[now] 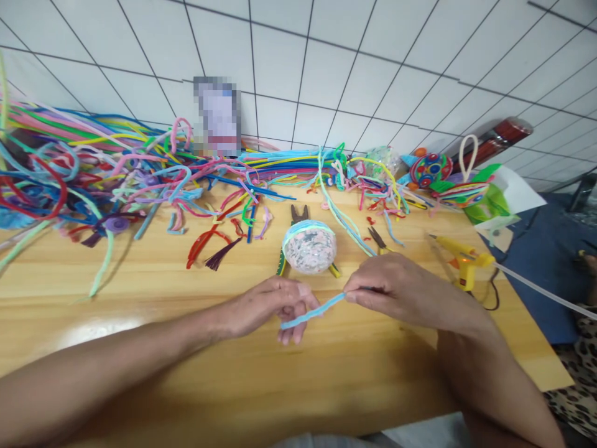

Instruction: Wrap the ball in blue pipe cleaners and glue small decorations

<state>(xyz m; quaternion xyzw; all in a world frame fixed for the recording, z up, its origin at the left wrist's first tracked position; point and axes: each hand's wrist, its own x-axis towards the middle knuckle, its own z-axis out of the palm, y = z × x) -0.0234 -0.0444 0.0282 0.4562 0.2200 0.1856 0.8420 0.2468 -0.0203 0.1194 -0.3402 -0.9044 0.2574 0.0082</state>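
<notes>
A short light blue pipe cleaner (313,312) stretches between both my hands above the wooden table (140,323). My left hand (275,306) pinches its lower left end, fingers curled. Its upper right end is pinched in my right hand (396,287). Just behind the hands sits a pink speckled ball (310,247) with pale blue and green pipe cleaner wound round its top. The ball rests on a pair of pliers (298,214).
A large tangle of coloured pipe cleaners (116,168) covers the table's back and left. A yellow glue gun (461,258) lies at right, small cutters (379,239) near it. Decorated balls (430,168) and a green bag (489,202) sit at back right.
</notes>
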